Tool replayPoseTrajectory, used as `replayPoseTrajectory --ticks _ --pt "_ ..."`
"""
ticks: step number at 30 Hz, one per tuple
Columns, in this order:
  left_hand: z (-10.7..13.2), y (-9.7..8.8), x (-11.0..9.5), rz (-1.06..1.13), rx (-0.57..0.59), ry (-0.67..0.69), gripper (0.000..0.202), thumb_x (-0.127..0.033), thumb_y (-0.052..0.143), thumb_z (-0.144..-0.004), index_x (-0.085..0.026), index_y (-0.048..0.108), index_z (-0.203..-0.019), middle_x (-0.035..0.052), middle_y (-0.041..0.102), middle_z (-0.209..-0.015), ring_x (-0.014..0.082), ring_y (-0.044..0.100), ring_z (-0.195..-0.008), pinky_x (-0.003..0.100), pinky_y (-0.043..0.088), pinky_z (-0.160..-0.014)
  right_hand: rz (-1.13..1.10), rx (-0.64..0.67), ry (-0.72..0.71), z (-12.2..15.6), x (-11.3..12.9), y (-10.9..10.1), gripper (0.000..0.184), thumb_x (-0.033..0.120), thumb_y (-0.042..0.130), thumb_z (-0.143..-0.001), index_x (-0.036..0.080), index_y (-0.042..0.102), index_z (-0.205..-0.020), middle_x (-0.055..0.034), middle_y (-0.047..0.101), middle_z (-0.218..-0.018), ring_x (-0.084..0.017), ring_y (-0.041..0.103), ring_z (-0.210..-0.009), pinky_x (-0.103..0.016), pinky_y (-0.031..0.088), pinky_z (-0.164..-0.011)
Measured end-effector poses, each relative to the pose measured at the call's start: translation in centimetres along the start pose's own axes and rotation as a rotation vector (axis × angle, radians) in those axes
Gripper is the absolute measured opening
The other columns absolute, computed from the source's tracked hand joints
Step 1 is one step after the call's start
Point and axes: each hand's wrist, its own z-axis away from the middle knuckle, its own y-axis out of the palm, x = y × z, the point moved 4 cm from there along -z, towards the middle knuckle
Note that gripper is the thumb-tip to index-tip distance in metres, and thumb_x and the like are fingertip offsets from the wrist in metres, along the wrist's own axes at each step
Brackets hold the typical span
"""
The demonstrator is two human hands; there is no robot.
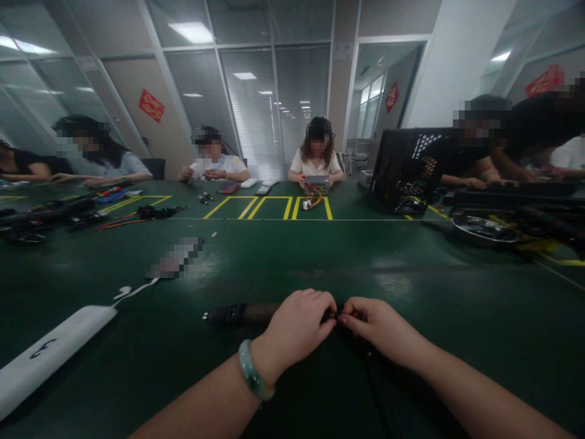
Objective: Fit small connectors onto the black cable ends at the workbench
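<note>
A dark electric screwdriver (pixel 256 314) lies across the green table, its metal tip pointing left. My left hand (pixel 297 323) is wrapped over the rear part of it, and a jade-green bangle (pixel 250 369) circles that wrist. Close against it, my right hand (pixel 379 323) pinches the dark cable end at the back of the screwdriver. Fingers partly hide the joint, so I cannot tell whether the plug sits inside. From there a black cable (pixel 377 390) trails toward the near table edge.
A white power bank-like box (pixel 55 360) marked 3 lies left, cabled to a phone-like device (pixel 176 259). Wire bundles (pixel 50 213) are at far left. A black computer case (pixel 404 171) and metal bowl (pixel 484 230) stand right. Several people sit around the table.
</note>
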Motion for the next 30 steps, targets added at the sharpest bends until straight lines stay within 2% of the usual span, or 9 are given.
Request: replayPoseTrajectory --ticks 14,21,30 --pt "0.0 -0.3 -0.1 0.025 0.045 0.024 0.007 -0.022 0.057 -0.083 -0.022 0.059 -0.09 -0.0002 0.062 -0.085 0.0178 0.056 -0.083 0.032 0.042 -0.079 -0.003 -0.011 0.01 -0.1 -0.4 0.2 0.022 0.037 0.052 -0.088 0.019 0.06 -0.08 0.0023 0.06 -0.066 -0.011 0.053 -0.057 -0.019 0.036 -0.051" --pt "-0.1 -0.3 -0.1 -0.012 0.047 0.079 0.007 -0.023 0.058 -0.082 -0.021 0.058 -0.089 0.0005 0.06 -0.085 0.0177 0.056 -0.083 0.03 0.043 -0.079 0.028 -0.044 -0.018 0.0 -0.4 0.2 0.022 0.037 0.053 -0.087 0.019 0.06 -0.079 0.0026 0.06 -0.066 -0.01 0.052 -0.057 -0.019 0.034 -0.05" --pt "0.1 -1.2 1.2 -0.088 0.039 0.099 0.01 -0.025 0.057 -0.082 -0.023 0.059 -0.091 0.0004 0.063 -0.087 0.0182 0.059 -0.084 0.03 0.043 -0.077 0.092 -0.14 -0.062 -0.7 1.1 1.3 0.022 0.036 0.052 -0.088 0.018 0.06 -0.078 0.0026 0.06 -0.065 -0.01 0.052 -0.058 -0.019 0.033 -0.052"
